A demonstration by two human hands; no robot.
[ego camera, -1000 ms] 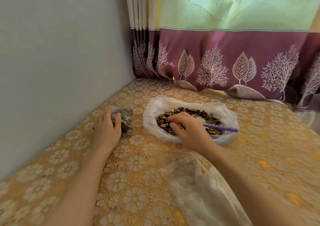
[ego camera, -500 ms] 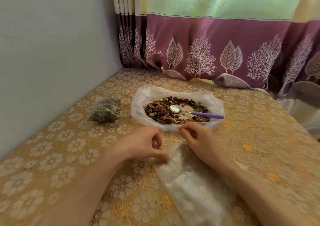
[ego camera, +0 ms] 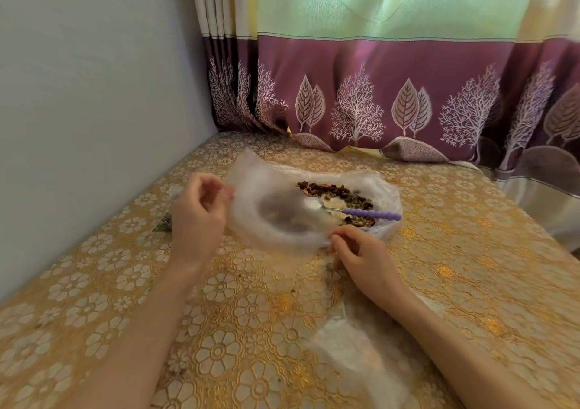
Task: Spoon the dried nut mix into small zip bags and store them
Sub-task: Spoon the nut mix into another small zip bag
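I hold a small, clear, empty zip bag (ego camera: pixel 276 211) up between my two hands, stretched in front of the nut mix: my left hand (ego camera: pixel 199 217) pinches its left edge with curled fingers, and my right hand (ego camera: pixel 361 256) pinches its lower right corner, the two hands well apart across the bag's width. This looks like the opening step for a fresh bag, before any spooning. The dried nut mix of brown and dark pieces (ego camera: pixel 342 197) lies in a wide, crumpled clear plastic bag (ego camera: pixel 384 189) spread on the worktop with its gold floral cloth (ego camera: pixel 219 330), and the metal spoon with the beaded purple handle (ego camera: pixel 354 211) rests in the mix, handle pointing right, untouched. Next I judge I must part the bag's mouth, keep it open with the left hand alone, and free the right to take the spoon; whether the zip is already parted I cannot tell through the blur. A dark filled small bag (ego camera: pixel 164 222) lies by the grey wall (ego camera: pixel 94 110), partly hidden behind my left hand. The wall shuts in the left side, the purple and green curtain with leaf and tree print (ego camera: pixel 392 95) closes the back, and more clear plastic (ego camera: pixel 361 352) lies under my right forearm; the open room is to the right and in the near middle.
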